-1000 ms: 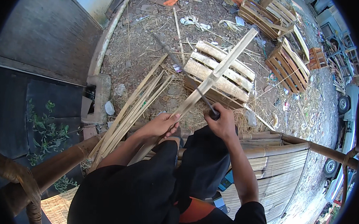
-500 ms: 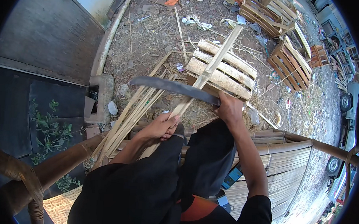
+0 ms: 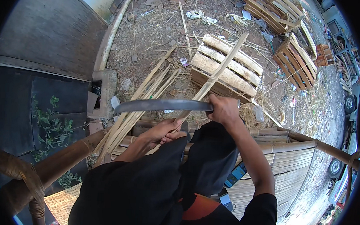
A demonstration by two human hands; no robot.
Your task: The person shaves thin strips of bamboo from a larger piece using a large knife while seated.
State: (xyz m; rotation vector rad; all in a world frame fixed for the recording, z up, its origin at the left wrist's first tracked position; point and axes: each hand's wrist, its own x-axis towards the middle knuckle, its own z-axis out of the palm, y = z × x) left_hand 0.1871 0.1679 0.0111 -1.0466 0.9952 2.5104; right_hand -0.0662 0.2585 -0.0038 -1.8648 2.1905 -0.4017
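Note:
My right hand (image 3: 225, 110) is closed round the handle of a machete with a long, curved dark blade (image 3: 164, 105). The blade points left and crosses over a long pale bamboo strip (image 3: 219, 69); whether its edge touches the strip I cannot tell. Low by my left knee, my left hand (image 3: 166, 132) grips that strip near its lower part, fingers wrapped round it. The strip slants up and away to the right, its far end over a slatted wooden crate (image 3: 227, 66). Other split bamboo strips (image 3: 137, 106) lean in a loose bundle left of my left hand.
I sit on a bamboo bench (image 3: 282, 175), where a phone (image 3: 236, 175) lies by my right leg. More wooden crates (image 3: 298, 63) stand at the far right. Straw and litter cover the ground (image 3: 155, 34). A bamboo rail (image 3: 59, 163) and leafy plant (image 3: 51, 122) are at left.
The machete has come down and nearer along the strip, its blade now closer to my left hand. The far end of the strip has dipped slightly. My left hand keeps its hold.

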